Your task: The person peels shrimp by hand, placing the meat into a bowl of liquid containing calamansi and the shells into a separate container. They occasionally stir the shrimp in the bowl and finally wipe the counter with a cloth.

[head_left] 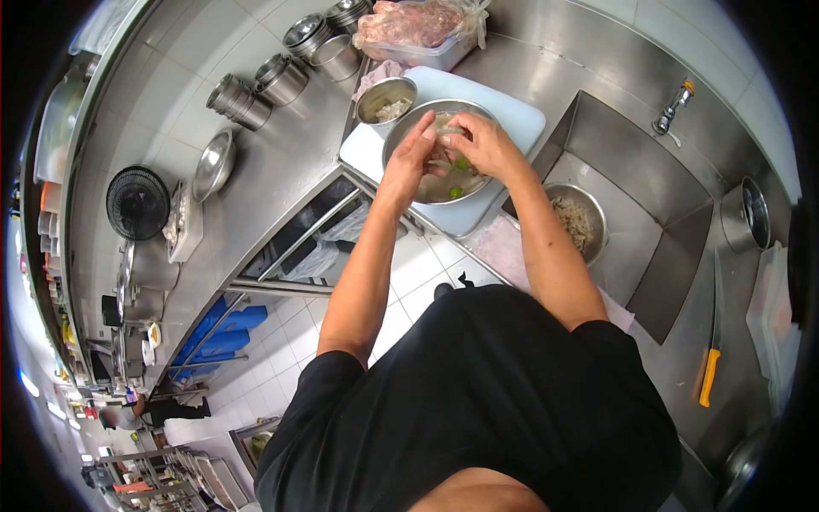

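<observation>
My left hand (411, 162) and my right hand (485, 147) are close together over a metal bowl (388, 162) of cloudy liquid with green pieces (457, 193) in it. The left fingers point up and press together. On the right, the fingers curl inward in a pinch. Whatever small thing lies between the fingertips is too hidden to name. Just left of this bowl stands a smaller metal bowl (372, 104) holding whitish pieces (394, 109). Both bowls rest on a pale blue cutting board (514, 115).
Right of the board is a steel sink (648, 213), with a bowl of brownish scraps (573, 220) inside. A tap (674, 107) and a yellow-handled knife (710, 375) lie beyond. Bagged raw meat (418, 30) stands behind. Metal containers (281, 79) line the left counter. A person (145, 411) stands far left.
</observation>
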Action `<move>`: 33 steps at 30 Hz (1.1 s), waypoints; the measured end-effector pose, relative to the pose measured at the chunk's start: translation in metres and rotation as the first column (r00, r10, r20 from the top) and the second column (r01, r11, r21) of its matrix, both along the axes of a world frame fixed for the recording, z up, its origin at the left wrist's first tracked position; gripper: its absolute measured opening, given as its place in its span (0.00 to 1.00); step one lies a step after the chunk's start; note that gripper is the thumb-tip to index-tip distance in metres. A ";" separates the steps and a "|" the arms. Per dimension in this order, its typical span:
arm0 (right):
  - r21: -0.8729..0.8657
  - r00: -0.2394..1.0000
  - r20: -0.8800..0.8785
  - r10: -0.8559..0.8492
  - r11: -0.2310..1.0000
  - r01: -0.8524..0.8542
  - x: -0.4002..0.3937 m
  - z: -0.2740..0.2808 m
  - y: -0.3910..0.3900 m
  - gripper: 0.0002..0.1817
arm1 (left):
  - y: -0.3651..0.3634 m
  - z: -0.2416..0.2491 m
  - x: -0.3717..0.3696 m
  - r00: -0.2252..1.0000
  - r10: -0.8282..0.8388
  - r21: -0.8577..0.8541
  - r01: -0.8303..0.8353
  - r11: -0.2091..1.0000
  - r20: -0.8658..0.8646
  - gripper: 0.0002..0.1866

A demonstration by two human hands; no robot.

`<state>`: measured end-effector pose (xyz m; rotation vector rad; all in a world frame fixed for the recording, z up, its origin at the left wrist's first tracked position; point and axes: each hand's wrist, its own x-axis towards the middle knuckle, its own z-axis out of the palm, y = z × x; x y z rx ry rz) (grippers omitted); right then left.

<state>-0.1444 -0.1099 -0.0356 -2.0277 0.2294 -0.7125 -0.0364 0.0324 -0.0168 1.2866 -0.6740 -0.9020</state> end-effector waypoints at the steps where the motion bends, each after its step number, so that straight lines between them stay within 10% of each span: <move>1: -0.072 0.999 -0.033 -0.022 0.997 0.020 0.002 0.000 -0.001 0.12 | 0.001 -0.001 0.003 0.987 -0.032 0.085 0.018 0.996 0.159 0.23; 3: -0.220 0.993 -0.089 -0.078 0.974 0.057 0.003 0.001 -0.003 0.12 | -0.004 -0.001 0.010 0.883 -0.135 0.256 0.018 0.967 0.450 0.23; 9: -0.371 0.970 -0.086 -0.229 0.911 0.182 -0.001 -0.007 0.000 0.12 | -0.004 0.006 0.013 0.813 -0.160 0.373 -0.074 0.925 0.560 0.19; 15: -0.193 0.996 -0.088 -0.025 0.981 0.008 -0.001 -0.006 -0.005 0.14 | -0.012 -0.008 0.016 0.700 0.070 0.189 -0.286 0.939 0.711 0.13; 18: -0.267 0.990 -0.138 -0.023 0.964 -0.015 0.006 -0.010 -0.007 0.15 | -0.019 -0.013 0.013 0.977 0.080 0.078 -0.097 0.992 0.198 0.12; 27: -0.286 0.998 -0.034 -0.051 0.957 0.039 -0.005 0.009 0.002 0.15 | -0.028 0.011 0.004 0.952 0.072 -0.085 -0.102 0.991 -0.299 0.10; 31: -0.127 0.986 0.067 -0.154 0.979 0.162 -0.043 0.006 -0.013 0.15 | -0.034 0.004 0.063 0.918 0.244 0.017 -0.262 0.965 0.312 0.14; 33: -0.110 0.951 0.006 -0.309 0.945 0.307 -0.073 -0.007 -0.028 0.14 | -0.028 -0.007 0.095 0.605 0.271 0.031 -0.441 0.897 0.749 0.19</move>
